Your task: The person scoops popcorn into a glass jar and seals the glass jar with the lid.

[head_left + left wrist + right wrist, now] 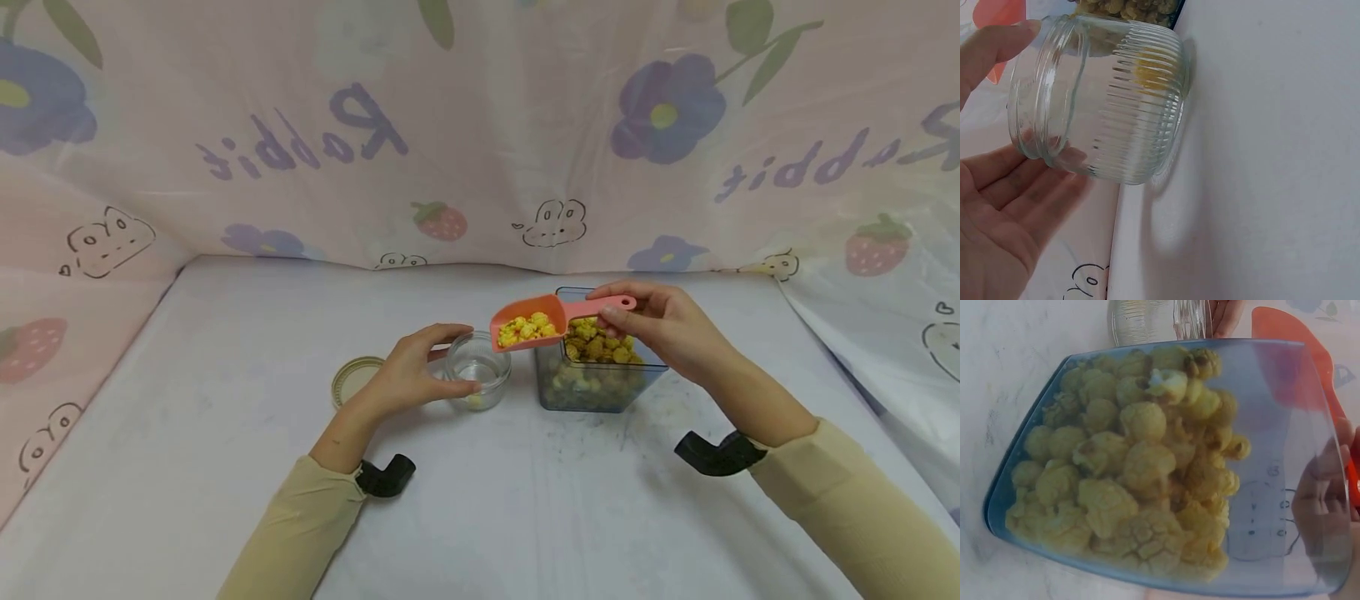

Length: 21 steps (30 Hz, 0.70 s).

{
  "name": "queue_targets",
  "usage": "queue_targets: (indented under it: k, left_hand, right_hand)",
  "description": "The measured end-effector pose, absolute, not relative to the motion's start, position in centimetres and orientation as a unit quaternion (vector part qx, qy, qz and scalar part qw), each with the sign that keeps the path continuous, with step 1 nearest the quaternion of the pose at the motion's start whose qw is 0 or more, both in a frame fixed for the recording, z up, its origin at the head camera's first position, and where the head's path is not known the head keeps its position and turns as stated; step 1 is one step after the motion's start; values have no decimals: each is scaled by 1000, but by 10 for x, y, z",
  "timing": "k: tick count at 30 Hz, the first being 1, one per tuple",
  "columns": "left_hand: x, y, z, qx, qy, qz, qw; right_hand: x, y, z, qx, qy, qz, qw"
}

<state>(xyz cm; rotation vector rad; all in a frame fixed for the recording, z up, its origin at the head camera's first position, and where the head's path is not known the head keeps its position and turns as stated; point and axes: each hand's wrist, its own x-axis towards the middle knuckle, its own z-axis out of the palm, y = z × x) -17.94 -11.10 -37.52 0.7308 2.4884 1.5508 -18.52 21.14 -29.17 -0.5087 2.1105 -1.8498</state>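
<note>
My left hand holds a clear glass jar, thumb on the near side and fingers round the far side. Ribbed walls show in the left wrist view, where one yellow popcorn piece lies near the jar's bottom. With my right hand I pinch the handle of a coral-pink scoop, loaded with yellow popcorn. The scoop's front edge hangs over the jar's right rim. Beneath my right hand stands a translucent blue bin, partly filled with popcorn.
A round gold-rimmed lid lies on the white table, left of the jar and partly behind my left hand. A printed curtain encloses the back and sides. Black wrist mounts stick out from both sleeves.
</note>
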Motion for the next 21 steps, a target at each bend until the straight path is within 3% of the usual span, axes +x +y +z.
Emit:
queue_targets:
  k: [21]
  left_hand:
    - [-179, -111, -373, 237, 811, 530, 70]
  right_hand:
    - [-192, 200, -286, -163, 797, -562, 152]
